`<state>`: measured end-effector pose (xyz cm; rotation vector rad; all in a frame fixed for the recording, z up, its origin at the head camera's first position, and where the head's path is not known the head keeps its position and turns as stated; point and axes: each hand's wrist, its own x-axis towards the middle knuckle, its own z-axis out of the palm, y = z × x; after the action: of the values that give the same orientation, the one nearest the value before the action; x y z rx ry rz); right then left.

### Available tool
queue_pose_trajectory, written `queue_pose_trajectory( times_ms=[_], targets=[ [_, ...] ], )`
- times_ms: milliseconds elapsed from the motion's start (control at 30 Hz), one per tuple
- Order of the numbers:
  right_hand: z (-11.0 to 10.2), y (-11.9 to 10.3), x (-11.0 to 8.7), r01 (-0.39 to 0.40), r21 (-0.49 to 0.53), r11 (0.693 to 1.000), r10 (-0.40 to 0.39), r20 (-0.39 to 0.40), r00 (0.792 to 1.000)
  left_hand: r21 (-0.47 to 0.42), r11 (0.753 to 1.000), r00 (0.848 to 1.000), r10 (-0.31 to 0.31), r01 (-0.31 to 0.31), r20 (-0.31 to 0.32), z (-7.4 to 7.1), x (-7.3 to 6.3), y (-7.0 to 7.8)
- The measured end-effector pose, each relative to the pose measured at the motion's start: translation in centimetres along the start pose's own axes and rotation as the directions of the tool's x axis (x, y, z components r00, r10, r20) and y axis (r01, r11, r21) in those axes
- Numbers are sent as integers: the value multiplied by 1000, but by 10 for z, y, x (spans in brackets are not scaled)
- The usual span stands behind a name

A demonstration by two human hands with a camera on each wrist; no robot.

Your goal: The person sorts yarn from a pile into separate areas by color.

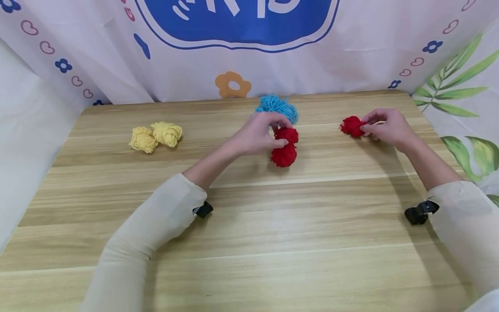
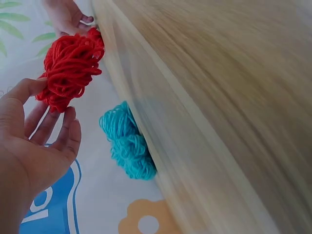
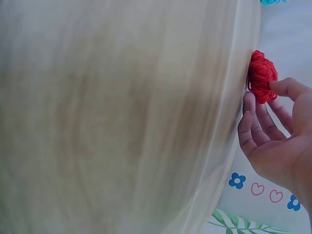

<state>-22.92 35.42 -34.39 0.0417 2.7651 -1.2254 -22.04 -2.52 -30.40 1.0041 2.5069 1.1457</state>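
Observation:
Near the middle of the table, my left hand [image 1: 259, 133] pinches a two-lobed bundle of red yarn [image 1: 283, 155] between thumb and fingers. The left wrist view shows the looped strands of this red yarn [image 2: 70, 68], with the thumb on its near end. Farther right, my right hand [image 1: 390, 128] pinches a smaller-looking red yarn bundle [image 1: 352, 126] at its right side. Its thumb presses the red bundle [image 3: 263, 78] in the right wrist view, while the other fingers curve below. Just behind the left hand lies a blue yarn bundle [image 1: 277, 107], partly covered by that hand.
Two touching clumps of yellow yarn [image 1: 156, 136] lie on the left of the wooden table [image 1: 249, 225]. A white printed cloth [image 1: 187, 73] hangs along the table's back edge. Black wrist cameras [image 1: 203, 210] stick out from both light sleeves [image 1: 156, 221].

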Motion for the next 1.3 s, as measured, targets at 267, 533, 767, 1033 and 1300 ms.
queue_pose_trajectory(
  times_ms=[267,533,767,1033,1300],
  targets=[
    [-1,2,-2,-8,12,1000,8,-6,1000,-30,1000,1000,3,-3,4,12,16,4],
    [1,2,-5,-14,13,1000,15,-21,1000,-37,999,1000,7,-6,9,25,30,7],
    [-1,3,-6,-1,44,999,1,-10,1000,-79,997,1000,-18,19,12,35,42,8],
    [-2,1,-9,-9,45,999,9,-13,1000,-95,995,1000,-14,16,22,48,56,7],
    [-1,0,-10,5,85,996,-4,-13,1000,-131,991,1000,-20,22,13,57,65,6]
  ],
)
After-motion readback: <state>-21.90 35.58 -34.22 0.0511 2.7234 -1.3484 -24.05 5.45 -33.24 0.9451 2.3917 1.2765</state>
